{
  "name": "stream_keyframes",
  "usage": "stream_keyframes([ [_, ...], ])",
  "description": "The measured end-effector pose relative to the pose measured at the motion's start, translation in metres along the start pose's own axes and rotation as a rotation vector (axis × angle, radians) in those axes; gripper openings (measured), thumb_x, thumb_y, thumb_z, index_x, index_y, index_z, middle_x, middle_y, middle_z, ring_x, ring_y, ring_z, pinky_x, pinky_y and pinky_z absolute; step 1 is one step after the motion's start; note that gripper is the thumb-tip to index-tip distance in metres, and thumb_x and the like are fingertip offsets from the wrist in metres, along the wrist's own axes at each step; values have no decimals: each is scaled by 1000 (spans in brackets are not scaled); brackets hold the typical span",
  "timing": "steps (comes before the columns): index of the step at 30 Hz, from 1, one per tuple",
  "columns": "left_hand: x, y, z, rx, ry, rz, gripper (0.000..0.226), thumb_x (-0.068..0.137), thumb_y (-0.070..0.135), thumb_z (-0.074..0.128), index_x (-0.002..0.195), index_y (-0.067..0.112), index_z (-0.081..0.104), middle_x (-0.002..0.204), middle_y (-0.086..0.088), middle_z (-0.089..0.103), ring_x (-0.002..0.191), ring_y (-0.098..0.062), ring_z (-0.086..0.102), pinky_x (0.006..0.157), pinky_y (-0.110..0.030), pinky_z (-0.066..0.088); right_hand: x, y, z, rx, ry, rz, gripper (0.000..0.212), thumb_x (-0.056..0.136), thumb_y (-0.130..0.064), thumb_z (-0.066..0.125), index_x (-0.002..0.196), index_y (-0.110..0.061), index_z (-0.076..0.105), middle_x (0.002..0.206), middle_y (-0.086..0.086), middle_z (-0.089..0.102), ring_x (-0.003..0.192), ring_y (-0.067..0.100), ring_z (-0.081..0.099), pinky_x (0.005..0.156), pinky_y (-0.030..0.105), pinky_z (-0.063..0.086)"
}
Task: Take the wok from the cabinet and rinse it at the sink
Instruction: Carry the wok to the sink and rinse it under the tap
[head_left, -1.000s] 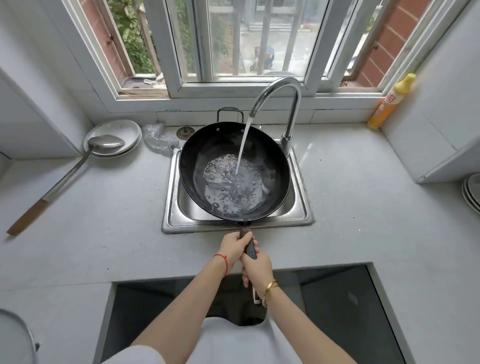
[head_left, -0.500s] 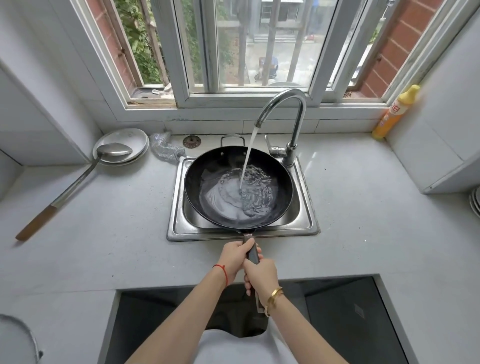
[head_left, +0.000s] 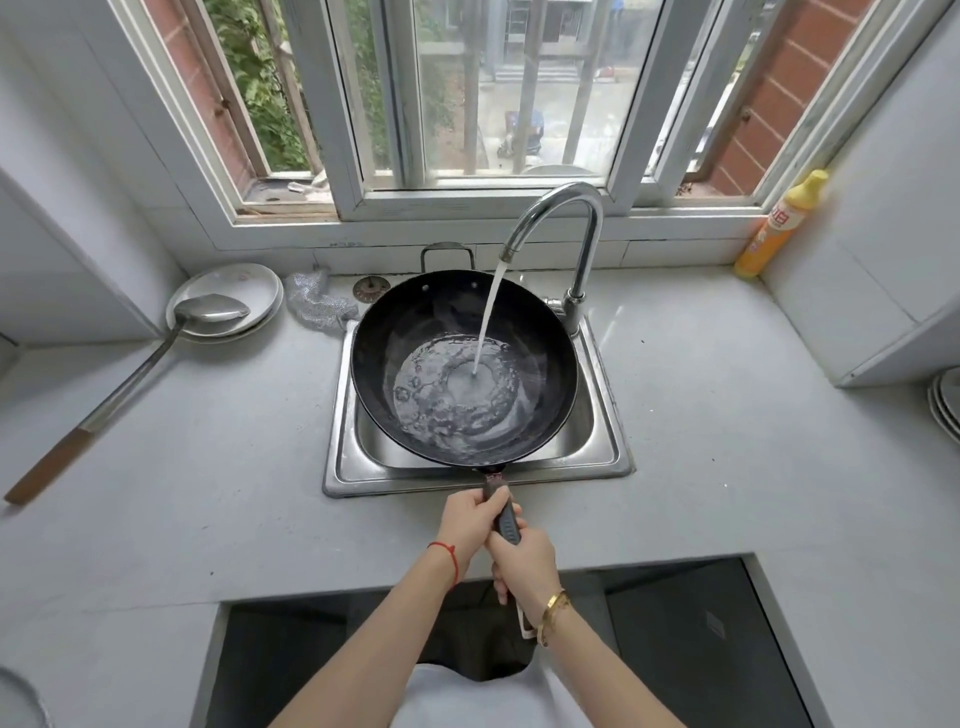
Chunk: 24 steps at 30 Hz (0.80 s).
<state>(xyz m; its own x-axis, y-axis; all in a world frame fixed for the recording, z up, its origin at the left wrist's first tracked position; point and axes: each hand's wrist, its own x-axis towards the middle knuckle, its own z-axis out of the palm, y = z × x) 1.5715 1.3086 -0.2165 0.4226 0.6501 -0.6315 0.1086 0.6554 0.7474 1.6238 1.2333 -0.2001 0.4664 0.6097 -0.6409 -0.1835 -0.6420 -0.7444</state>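
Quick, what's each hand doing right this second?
Left hand: closed around the wok handle, nearer the wok.
Right hand: closed on the same handle, just behind the left.

- the wok (head_left: 540, 332) is black inside; its handle (head_left: 508, 519) is dark grey
- the sink (head_left: 467, 475) and the tap (head_left: 584, 244) are shiny silver
- the table (head_left: 727, 441) is pale grey
- the bottle (head_left: 779, 226) is yellow and orange
- the ladle (head_left: 156, 353) is silver with a brown wooden end
- the plate (head_left: 244, 280) is white
- a red string (head_left: 448, 556) on one wrist; a gold bangle (head_left: 553, 613) on the other
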Motion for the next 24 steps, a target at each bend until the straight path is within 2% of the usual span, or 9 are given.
stream_keyframes([
  [3,5,2,0,54,69,51,18,94,10,61,80,0,66,77,-15,70,64,-26,68,73,-37,62,3,-6,-2,37,-53,30,26,91,-19,60,69,-9,51,39,-1,45,32,16,42,34,23,37],
  [6,10,4,-5,120,118,92,21,91,14,66,72,5,69,78,-18,73,76,-36,71,85,-50,58,5,-14,0,64,-100,69,24,92,-17,58,71,-8,50,43,2,45,33,15,43,34,22,37],
  [8,12,5,-10,148,129,108,22,90,18,68,71,7,71,80,-16,75,80,-35,73,86,-48,58,4,-18,2,80,-116,77,22,93,-17,57,74,-8,50,45,3,46,33,15,44,34,22,39],
  [11,12,9,-12,111,114,100,23,91,18,66,72,6,71,78,-15,74,77,-29,71,87,-46,58,4,-23,6,97,-106,73,19,93,-16,57,78,-7,51,45,3,48,34,15,45,35,22,40],
  [17,11,9,-10,2,23,18,23,93,19,64,83,0,71,78,-13,73,75,-27,69,89,-46,56,6,-19,7,27,-9,40,16,91,-15,59,77,-8,56,45,1,50,34,14,47,35,22,40],
  [21,9,7,-8,-64,-11,-48,21,96,14,59,91,-5,66,78,-14,69,66,-22,66,72,-32,59,3,-13,8,-61,42,-14,17,90,-19,61,77,-9,59,50,4,52,31,11,46,34,20,39],
  [24,9,5,-7,-82,-19,-76,20,98,11,55,93,-6,64,78,-14,67,63,-21,66,68,-30,59,3,-9,6,-130,63,-30,18,88,-23,62,78,-7,61,54,7,54,30,12,47,33,20,39],
])
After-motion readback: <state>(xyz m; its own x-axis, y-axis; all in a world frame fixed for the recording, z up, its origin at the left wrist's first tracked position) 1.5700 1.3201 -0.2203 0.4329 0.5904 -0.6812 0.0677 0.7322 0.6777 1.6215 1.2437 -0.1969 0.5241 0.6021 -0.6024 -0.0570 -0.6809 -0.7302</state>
